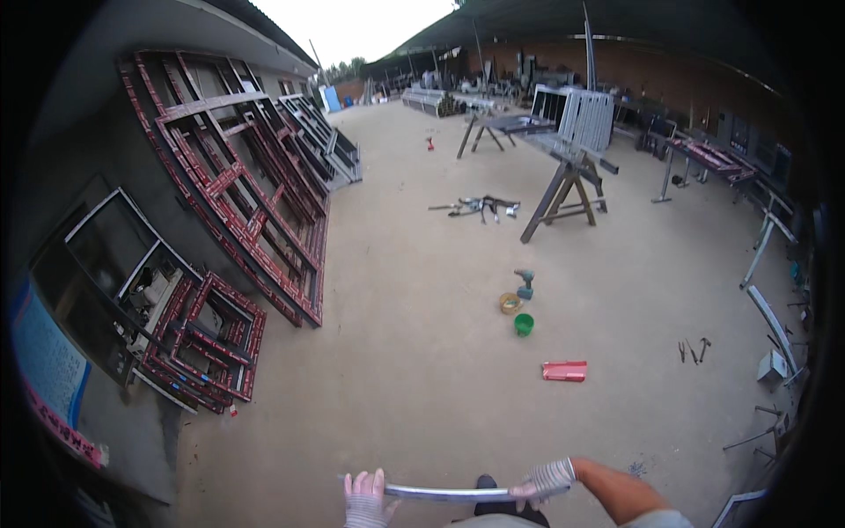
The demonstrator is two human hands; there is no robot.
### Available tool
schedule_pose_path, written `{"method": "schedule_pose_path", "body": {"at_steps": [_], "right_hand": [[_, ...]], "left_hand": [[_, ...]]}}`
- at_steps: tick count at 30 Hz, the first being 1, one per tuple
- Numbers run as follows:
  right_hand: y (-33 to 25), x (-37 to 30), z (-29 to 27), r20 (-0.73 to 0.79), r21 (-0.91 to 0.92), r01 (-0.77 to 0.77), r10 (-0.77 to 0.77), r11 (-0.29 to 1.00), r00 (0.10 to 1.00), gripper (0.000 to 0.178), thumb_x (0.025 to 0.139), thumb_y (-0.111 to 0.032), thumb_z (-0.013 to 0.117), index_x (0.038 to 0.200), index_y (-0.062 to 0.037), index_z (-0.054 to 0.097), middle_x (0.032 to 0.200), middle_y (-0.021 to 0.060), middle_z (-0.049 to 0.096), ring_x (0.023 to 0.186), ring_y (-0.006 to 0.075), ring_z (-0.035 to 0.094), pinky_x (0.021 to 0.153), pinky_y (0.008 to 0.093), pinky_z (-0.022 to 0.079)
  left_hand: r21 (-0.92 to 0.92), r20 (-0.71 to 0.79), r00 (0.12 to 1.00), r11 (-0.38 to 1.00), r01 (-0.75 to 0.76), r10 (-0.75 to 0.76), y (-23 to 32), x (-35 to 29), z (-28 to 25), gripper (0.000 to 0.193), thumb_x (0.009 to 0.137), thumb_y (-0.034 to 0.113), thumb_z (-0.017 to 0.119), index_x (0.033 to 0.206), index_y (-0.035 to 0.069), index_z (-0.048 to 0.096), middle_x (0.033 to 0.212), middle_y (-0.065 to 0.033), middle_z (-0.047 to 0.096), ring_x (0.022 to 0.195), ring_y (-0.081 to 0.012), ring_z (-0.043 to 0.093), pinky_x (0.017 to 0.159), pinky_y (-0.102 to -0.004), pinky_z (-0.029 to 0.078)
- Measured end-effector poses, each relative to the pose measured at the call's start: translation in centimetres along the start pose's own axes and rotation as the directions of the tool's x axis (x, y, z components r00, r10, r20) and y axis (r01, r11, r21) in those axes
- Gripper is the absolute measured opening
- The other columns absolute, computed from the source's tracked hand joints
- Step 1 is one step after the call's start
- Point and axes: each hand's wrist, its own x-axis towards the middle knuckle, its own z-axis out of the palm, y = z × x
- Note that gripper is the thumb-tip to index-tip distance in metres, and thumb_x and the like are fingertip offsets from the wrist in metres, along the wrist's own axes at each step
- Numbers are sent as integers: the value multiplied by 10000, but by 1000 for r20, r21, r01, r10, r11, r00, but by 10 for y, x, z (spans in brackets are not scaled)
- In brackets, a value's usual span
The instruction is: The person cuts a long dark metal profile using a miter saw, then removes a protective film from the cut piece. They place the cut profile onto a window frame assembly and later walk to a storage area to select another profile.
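A long, narrow silvery metal profile [449,495] lies crosswise in front of my body at the lower edge, held between my two gloved hands. My left hand [366,498] grips it near its left end, the glove's pinkish finger side showing. Toward the right end, my right hand [543,481] has its fingers wrapped round the profile, in a striped pale glove. The underside of each grip is hidden. Below the bar, a dark shoe [487,481] and part of my leg show.
Ahead on the floor are a red-and-white piece [564,370], a green cup [524,325], a tan bowl [510,304], a cordless drill [525,283] and hand tools [694,351]. Red-taped frames [238,185] lean along the left wall. A sawhorse [568,194] stands farther off.
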Motion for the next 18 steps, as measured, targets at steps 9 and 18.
{"method": "schedule_pose_path", "body": {"at_steps": [9,18], "right_hand": [[-115,66,-273,44,-146,-25,32,989,999,845,922,-764,411,1258,-26,651,1100,136,694,990,220,659,902,364,535],[-147,91,-611,-999,-23,586,-39,810,14,226,998,-214,607,1101,-27,679,920,43,701,824,133,652,758,289,552]], "left_hand": [[-88,-73,992,991,96,-102,-78,203,31,822,593,311,889,1264,31,507,1061,-151,546,1052,-364,519,1046,-592,344],[-280,157,951,911,303,-268,-164,462,114,741,643,358,865,1218,-5,570,1020,-206,601,1001,-382,562,906,-493,456]]}}
